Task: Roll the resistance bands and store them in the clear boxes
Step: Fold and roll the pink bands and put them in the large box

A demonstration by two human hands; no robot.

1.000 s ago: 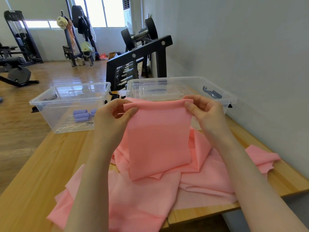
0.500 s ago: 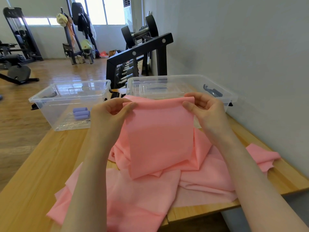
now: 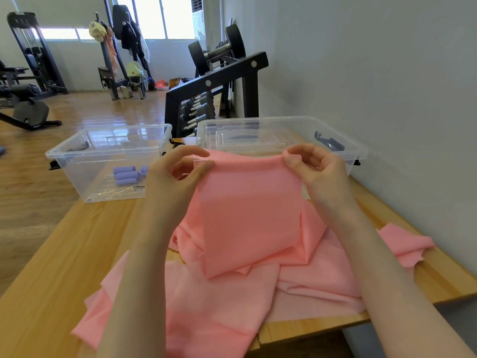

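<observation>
A: Where's the pink band?
B: Lifted over the table; the left hand and right hand pinch its top corners.
A: Anything new?
B: The top edge now curls between the pinches. Rolling has likely begun; the boxes wait beyond.

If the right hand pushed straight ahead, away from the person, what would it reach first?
Probably the near wall of the right clear box, just beyond the right hand pinching the pink band; depth is uncertain.
</observation>
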